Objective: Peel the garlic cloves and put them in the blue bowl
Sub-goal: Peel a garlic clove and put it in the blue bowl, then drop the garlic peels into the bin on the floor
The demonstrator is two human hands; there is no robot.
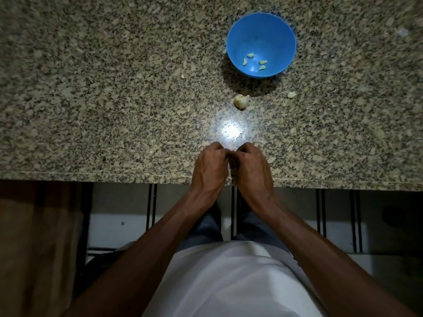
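A blue bowl [282,30] stands on the speckled granite counter at the upper right, with several peeled pale cloves [250,55] on its bottom. A part garlic head [240,101] lies in front of the bowl, and a loose clove [291,94] lies to its right. My left hand [211,165] and my right hand [250,167] are together near the counter's front edge, backs up, fingers curled with their tips meeting. Whatever they pinch between them is hidden by the fingers.
A bright lamp glare [230,131] lies on the granite counter [91,88] just beyond my hands. Small scraps of garlic skin [183,76] dot the counter. The counter's front edge [91,176] runs across the frame, with tiled floor below.
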